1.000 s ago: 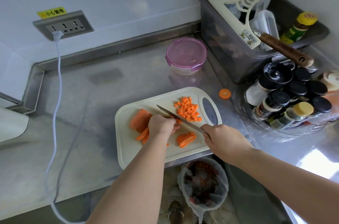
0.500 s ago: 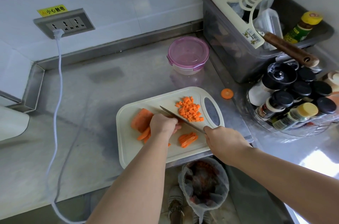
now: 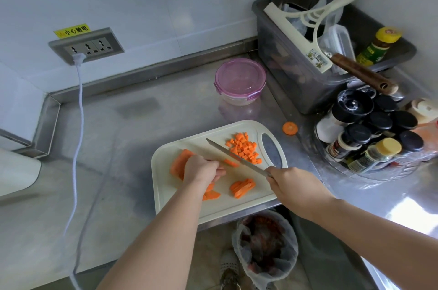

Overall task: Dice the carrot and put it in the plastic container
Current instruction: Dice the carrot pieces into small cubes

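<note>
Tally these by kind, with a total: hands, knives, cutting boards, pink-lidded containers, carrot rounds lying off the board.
hands: 2, left hand and right hand
knife: 1
cutting board: 1
pink-lidded container: 1
carrot round off the board: 1
Total: 6

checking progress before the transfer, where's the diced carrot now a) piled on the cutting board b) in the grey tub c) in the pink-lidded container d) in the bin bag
a: the diced carrot lies piled on the cutting board by its handle hole; the plastic container is lidded.

Orange carrot dice (image 3: pixel 244 149); cream cutting board (image 3: pixel 166 185) — purple-lidded container (image 3: pixel 239 78)
</note>
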The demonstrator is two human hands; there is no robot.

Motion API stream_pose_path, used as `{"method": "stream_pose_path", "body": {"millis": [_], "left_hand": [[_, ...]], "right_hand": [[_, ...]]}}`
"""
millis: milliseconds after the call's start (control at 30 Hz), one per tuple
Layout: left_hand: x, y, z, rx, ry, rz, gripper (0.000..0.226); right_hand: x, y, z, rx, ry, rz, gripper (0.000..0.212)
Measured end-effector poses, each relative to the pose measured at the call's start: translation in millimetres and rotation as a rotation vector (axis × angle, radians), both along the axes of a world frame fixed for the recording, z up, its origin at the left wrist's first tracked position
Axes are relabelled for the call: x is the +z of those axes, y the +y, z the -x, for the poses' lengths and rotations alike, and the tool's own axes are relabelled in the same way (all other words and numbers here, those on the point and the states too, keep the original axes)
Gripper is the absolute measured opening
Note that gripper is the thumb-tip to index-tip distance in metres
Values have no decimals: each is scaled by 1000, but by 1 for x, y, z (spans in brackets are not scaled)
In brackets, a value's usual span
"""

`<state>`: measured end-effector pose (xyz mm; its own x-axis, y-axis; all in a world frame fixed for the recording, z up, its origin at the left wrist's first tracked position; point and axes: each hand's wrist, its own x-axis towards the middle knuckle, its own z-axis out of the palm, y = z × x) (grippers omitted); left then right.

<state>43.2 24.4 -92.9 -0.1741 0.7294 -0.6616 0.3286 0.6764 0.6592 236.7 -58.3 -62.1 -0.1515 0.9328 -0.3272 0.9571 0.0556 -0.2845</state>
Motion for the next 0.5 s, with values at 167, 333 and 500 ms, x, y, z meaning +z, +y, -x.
{"method": "stream_pose_path", "body": {"millis": [167, 333, 500], "left_hand": [[18, 12, 24, 129, -20, -281, 25], [43, 28, 34, -312, 219, -590, 11], [41, 34, 9, -1065, 463, -521, 9]], "right_hand": [[6, -5, -14, 73, -6, -12, 30], [1, -5, -16, 221, -146, -88, 30], [-12, 0, -12, 243, -155, -213, 20]]}}
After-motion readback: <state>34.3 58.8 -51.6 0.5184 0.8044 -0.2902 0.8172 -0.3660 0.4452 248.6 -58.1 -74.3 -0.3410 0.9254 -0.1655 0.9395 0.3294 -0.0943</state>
